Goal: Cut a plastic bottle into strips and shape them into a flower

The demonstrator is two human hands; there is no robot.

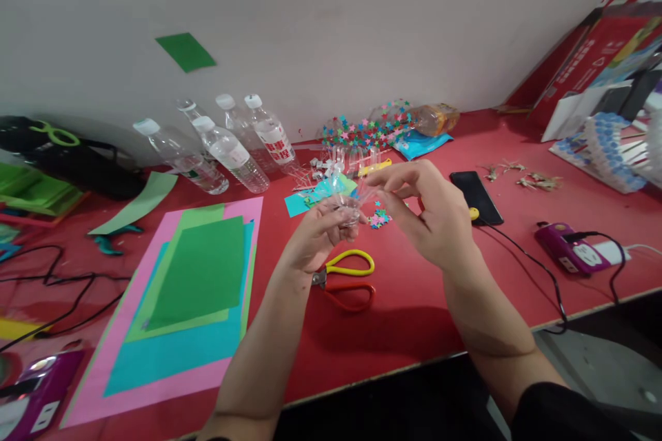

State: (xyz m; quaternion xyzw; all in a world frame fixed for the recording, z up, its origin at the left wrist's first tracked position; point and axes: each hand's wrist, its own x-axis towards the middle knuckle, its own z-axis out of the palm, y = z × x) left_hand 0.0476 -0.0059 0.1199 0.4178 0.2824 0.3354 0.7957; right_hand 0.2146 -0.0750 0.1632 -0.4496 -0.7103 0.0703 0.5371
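My left hand (321, 229) is closed around a clear plastic piece (349, 204) with thin strips fanning out of it, which looks like part of a cut bottle. At its right side, the fingertips of my right hand (435, 215) are pinched together on one of the clear strips. Just below my hands lie scissors (319, 278) with one yellow and one red handle, their blades partly behind my left wrist. Small coloured star sequins (380, 216) are scattered on the red table between the hands. A blue paper piece (296, 204) lies behind my left hand.
Several plastic bottles (235, 151) stand at back left. Coloured paper sheets (201, 275) are stacked in front of them. Star-covered plastic (362, 132) and an amber bottle (437, 120) lie by the wall. A phone (476, 197), cable and purple power socket (574, 248) are at right.
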